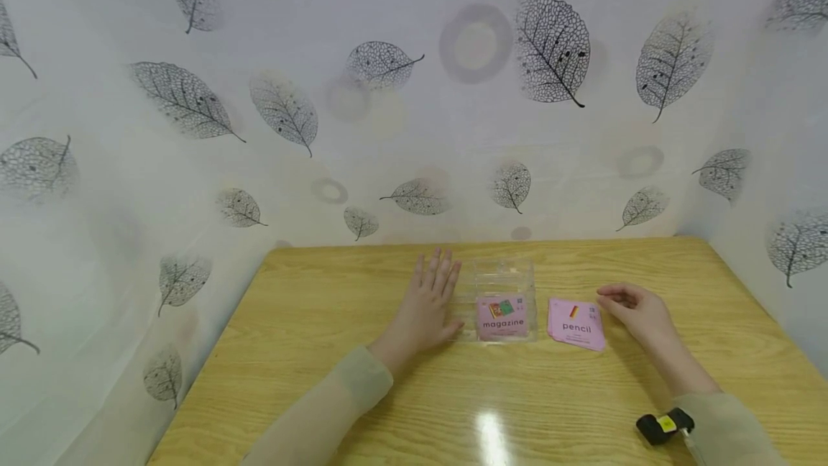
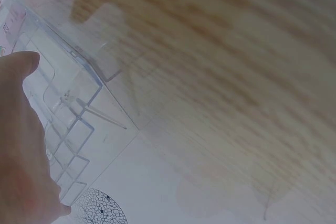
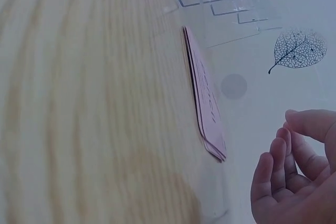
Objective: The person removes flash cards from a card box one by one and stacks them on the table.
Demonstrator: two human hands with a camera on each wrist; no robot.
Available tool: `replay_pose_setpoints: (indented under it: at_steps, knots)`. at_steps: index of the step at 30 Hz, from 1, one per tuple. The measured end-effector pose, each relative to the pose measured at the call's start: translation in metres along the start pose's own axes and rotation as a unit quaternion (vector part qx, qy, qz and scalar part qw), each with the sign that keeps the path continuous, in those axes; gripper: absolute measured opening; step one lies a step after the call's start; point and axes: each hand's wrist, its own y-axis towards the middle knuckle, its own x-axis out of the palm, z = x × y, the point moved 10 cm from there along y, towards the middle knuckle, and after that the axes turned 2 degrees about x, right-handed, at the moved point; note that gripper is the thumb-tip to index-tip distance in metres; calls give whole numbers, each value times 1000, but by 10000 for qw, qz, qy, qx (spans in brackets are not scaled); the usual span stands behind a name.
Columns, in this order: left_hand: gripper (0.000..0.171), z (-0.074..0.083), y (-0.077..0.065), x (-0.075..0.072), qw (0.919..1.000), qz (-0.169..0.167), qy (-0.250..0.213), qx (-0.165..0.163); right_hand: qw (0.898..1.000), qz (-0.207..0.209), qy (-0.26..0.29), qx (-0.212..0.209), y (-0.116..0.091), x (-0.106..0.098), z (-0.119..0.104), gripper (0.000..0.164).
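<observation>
My left hand (image 1: 428,311) straight-fingered against clear plastic box (image 1: 504,280); my right hand (image 1: 640,313) loosely curled, gripping nothing, beside "pencil" card stack (image 1: 576,326), nearer worktop's (image 1: 504,387) right edge than left. Cards probably light, slick, bendable: pinch side edges.

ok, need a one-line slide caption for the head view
Left hand at a clear box, pink "magazine" card inside; right hand beside stacked "pencil" cards.

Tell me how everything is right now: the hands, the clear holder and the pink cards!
Left hand: fingers straight.
Right hand: fingers bent, nothing visible in it.
Clear holder: partly filled.
Magazine card: in the holder, picture showing.
Pencil cards: unevenly stacked on the table, pencil picture showing.
</observation>
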Motion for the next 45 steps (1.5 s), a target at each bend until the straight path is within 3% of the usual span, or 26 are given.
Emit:
replay_pose_setpoints:
  at_steps: [45]
  knots:
    - [109,1,0,2,9998,59,176,10,9965,-434,502,-505,-11,31,-51,30]
